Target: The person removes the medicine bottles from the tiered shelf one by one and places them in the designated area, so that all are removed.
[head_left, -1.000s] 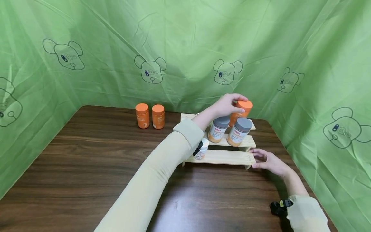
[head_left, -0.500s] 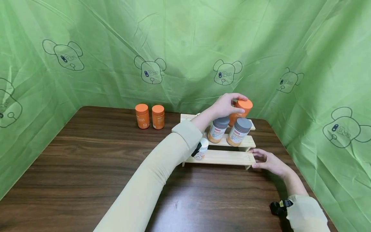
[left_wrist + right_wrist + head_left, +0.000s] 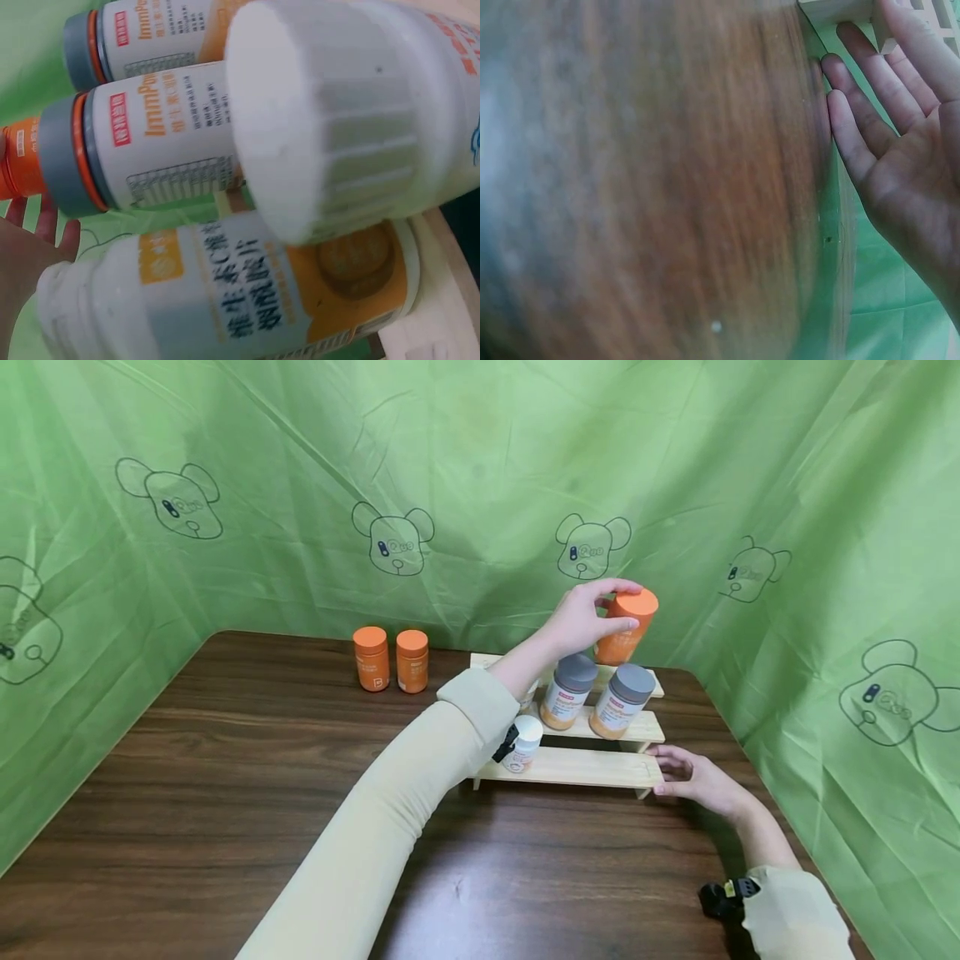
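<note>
In the head view my left hand [image 3: 588, 620] holds an orange supplement bottle [image 3: 624, 631] by its upper part, thumb in front and fingers over the cap side. The bottle tilts a little and stands raised over the top tier of a wooden three-step rack [image 3: 585, 767]. My right hand [image 3: 693, 783] grips the right end of the lowest tier, thumb at the front leg. Two grey-capped bottles [image 3: 567, 693] stand on the middle tier. A white bottle [image 3: 522, 747] sits on the lowest tier; a second white bottle [image 3: 232, 289] shows in the left wrist view, mostly behind my forearm in the head view.
Two more orange bottles [image 3: 371, 660] stand on the dark wooden table [image 3: 247, 793], left of the rack near the back edge. Green cloth [image 3: 480, 460] hangs close behind the table and along both sides. My left forearm crosses in front of the rack's left part.
My left hand has lifted the orange bottle upward from the top tier. The white bottle behind my forearm shows slightly more. My right hand has stayed at the rack's end.
</note>
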Demonstrator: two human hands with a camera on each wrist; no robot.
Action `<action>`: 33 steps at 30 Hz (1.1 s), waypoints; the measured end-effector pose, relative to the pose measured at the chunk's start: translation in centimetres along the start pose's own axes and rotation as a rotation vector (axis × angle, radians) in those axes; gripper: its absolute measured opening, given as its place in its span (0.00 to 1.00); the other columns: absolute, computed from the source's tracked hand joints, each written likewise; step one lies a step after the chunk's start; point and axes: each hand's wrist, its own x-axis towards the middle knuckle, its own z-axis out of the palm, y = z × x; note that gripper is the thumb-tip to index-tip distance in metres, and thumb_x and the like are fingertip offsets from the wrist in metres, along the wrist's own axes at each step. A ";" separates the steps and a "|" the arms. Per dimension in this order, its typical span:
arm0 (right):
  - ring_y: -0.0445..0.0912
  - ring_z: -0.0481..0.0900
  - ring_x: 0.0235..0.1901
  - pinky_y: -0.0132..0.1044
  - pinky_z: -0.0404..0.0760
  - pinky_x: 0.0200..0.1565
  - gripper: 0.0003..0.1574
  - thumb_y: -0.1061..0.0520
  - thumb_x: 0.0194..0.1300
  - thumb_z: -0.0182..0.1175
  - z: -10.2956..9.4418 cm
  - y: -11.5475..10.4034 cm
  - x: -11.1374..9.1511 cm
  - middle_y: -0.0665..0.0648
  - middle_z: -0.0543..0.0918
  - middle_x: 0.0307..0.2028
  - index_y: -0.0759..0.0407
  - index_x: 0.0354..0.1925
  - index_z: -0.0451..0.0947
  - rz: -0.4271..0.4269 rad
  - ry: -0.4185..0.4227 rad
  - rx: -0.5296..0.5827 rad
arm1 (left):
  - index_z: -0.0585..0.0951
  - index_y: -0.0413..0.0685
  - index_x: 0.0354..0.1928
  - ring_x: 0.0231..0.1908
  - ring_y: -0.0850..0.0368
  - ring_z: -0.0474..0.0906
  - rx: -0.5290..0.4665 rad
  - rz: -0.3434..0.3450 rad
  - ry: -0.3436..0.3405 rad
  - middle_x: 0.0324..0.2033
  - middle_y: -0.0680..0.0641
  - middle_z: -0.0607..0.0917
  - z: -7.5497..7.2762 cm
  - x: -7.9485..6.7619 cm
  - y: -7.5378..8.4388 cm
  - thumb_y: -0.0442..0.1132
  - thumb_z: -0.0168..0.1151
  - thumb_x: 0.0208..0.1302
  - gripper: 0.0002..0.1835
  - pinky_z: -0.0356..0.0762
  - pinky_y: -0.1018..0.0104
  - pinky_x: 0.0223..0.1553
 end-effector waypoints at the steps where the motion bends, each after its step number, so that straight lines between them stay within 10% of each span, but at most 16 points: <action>1: 0.32 0.76 0.45 0.25 0.74 0.45 0.36 0.61 0.56 0.67 0.0 0.0 0.0 0.67 0.78 0.52 0.66 0.61 0.65 0.002 0.002 0.000 | 0.76 0.58 0.58 0.47 0.62 0.75 0.000 0.002 0.006 0.55 0.56 0.77 -0.2 0.0 0.1 0.42 0.68 0.57 0.25 0.75 0.74 0.42; 33: 0.33 0.76 0.46 0.25 0.73 0.47 0.36 0.58 0.57 0.67 -0.3 -0.1 -0.1 0.60 0.79 0.52 0.63 0.61 0.66 0.029 0.002 -0.049 | 0.80 0.61 0.53 0.44 0.61 0.76 -0.064 -0.012 0.242 0.49 0.59 0.80 -6.9 -3.0 3.5 0.44 0.74 0.50 0.25 0.78 0.67 0.39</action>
